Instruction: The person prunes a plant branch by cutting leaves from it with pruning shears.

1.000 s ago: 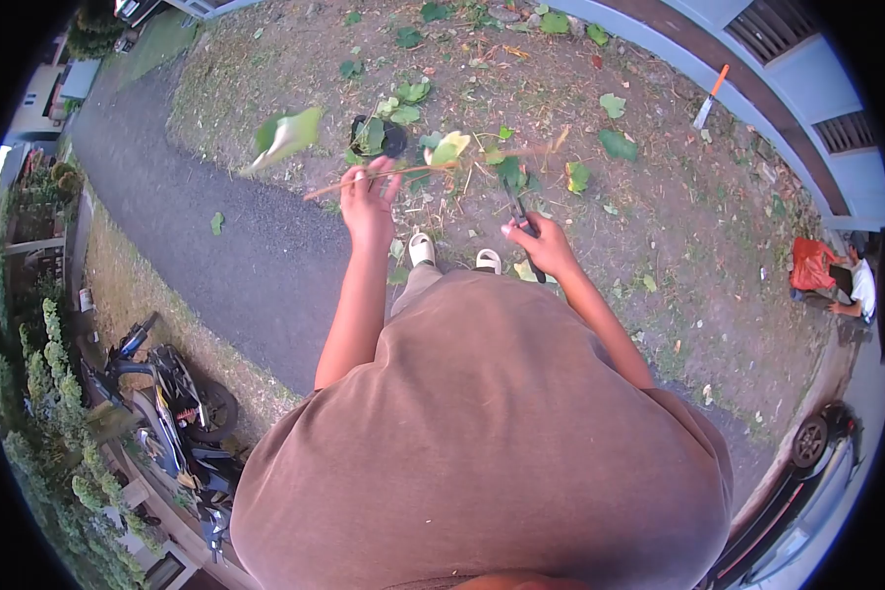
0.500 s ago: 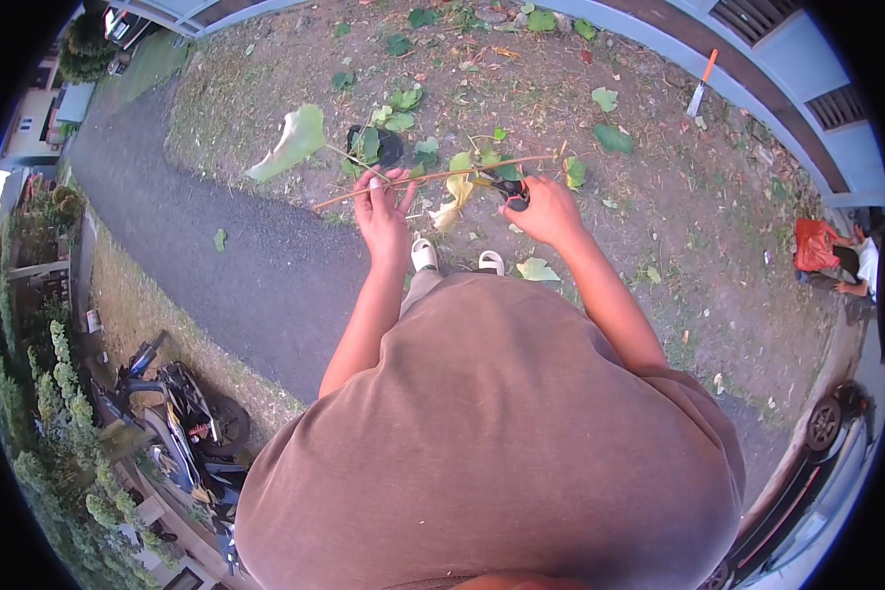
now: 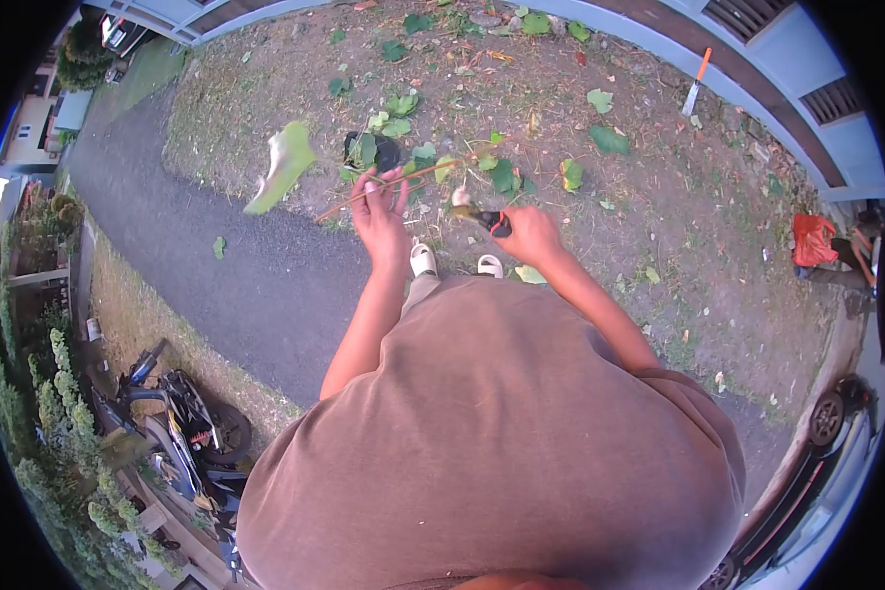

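My left hand (image 3: 381, 224) is closed around a thin brown stem (image 3: 336, 209), which slants up to the right in front of me. A large pale green leaf (image 3: 285, 169) hangs off the stem's left part. My right hand (image 3: 534, 236) grips a pair of pruning shears (image 3: 493, 222) with dark and red handles. Their blades point left, below the stem and apart from it; motion blurs the tip, where a small pale bit shows. Beyond my left fingers sits a round black container (image 3: 388, 151), partly covered by leaves.
Cut green leaves (image 3: 610, 140) are scattered over the dirt. A saw with an orange handle (image 3: 698, 83) lies by the wall at upper right. Another person crouches at far right beside a red-orange bag (image 3: 813, 241). A motorbike (image 3: 202, 433) stands lower left, a car (image 3: 826, 418) lower right.
The shears have moved down and left, away from the stem. The yellowish leaf that hung at mid-stem no longer hangs there. The stem's right end tilts higher, and the large leaf has swung.
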Available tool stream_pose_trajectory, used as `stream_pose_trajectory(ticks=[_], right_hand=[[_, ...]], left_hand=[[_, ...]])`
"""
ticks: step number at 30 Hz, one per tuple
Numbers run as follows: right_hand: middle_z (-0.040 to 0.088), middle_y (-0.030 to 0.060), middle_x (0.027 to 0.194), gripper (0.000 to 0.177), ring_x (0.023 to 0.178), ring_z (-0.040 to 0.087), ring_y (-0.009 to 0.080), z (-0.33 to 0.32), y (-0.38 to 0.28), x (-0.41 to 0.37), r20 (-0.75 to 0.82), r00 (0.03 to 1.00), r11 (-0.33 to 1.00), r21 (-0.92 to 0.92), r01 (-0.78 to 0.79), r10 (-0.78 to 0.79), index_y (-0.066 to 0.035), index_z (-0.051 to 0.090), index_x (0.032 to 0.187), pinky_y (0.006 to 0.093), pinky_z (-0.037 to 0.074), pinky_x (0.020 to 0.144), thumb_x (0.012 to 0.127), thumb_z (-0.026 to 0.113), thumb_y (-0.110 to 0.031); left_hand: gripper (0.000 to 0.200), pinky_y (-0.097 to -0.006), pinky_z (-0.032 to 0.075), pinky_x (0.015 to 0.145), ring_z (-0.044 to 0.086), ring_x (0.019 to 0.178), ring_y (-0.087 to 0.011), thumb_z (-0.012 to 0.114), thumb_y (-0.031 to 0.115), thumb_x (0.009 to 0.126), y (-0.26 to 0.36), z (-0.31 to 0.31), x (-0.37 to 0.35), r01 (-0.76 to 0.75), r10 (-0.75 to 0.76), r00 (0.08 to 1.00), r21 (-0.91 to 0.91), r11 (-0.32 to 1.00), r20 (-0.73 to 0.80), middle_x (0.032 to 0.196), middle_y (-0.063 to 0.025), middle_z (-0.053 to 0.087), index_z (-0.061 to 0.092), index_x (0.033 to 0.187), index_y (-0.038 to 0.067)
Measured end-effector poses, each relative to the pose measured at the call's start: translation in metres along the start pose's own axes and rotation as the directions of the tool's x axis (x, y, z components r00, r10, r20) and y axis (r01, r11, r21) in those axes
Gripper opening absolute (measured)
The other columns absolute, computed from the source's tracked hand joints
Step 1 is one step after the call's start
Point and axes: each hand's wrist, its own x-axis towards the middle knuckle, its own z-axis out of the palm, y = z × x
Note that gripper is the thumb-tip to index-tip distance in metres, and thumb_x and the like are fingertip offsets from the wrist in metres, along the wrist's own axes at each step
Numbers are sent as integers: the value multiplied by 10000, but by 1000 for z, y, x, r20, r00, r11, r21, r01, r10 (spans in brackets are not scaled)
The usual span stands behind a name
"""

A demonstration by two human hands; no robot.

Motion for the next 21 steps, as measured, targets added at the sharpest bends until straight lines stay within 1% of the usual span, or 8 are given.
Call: stream_pose_trajectory(ticks=[3,5,7,8,11,17,19,21], right_hand=[[731,174,867,403,855,712,382,25,23,-18,-20,1000,994,109,9,-7,-58,722,924,478,566,760,766,780,-425],[736,189,910,473,896,720,365,22,34,-21,140,986,979,173,-110,86,-28,716,925,469,554,801,772,800,-467],[738,132,863,500,845,727,267,39,60,-21,171,968,856,455,-245,186,-16,714,926,412,543,772,796,802,-491],[709,51,831,457,807,665,149,34,65,-20,264,948,728,613,-308,178,-37,716,902,341,509,749,845,785,-484],[672,-5,822,369,802,600,97,16,73,-16,213,954,518,803,-295,213,-71,709,862,288,470,763,897,754,-435],[683,0,862,309,827,623,105,-22,88,1,131,947,344,910,-232,294,-77,707,931,277,467,785,888,772,-376],[696,17,875,314,839,644,107,-26,95,3,194,921,152,954,-257,338,-74,713,965,268,487,766,887,772,-372],[695,18,864,309,819,648,109,-30,97,1,162,920,179,955,-237,357,-72,710,962,268,494,746,887,770,-365]], left_hand=[[279,-467,545,1072,630,1219,-300,430,215,1118,3,-15,11,-25,24,999,-30,999,-26,1227,-170,616,471,1315,22],[270,-472,554,1051,630,1221,-309,448,208,1112,0,-27,17,46,-55,997,-142,989,-61,1215,-166,624,475,1309,27],[266,-473,556,1036,635,1207,-309,459,205,1108,-4,-40,16,85,-94,995,-179,980,-43,1196,-158,630,473,1311,33],[264,-474,558,1021,641,1193,-309,469,201,1104,-6,-44,15,127,-134,991,-213,969,-16,1178,-151,636,471,1312,39],[261,-464,557,1000,646,1172,-306,478,192,1098,-7,-49,9,169,-166,986,-124,978,30,1143,-131,642,463,1319,53],[223,-423,559,949,648,1051,-262,458,177,1100,-7,-35,1,183,-175,973,-47,982,149,1010,-72,591,462,1300,81],[221,-419,552,944,647,1046,-255,455,181,1101,-3,-30,2,117,-110,986,-45,992,126,1020,-70,591,465,1299,81],[218,-434,542,970,643,1049,-251,448,183,1103,4,-27,4,142,-137,984,-39,989,116,1025,-69,585,468,1296,81]])
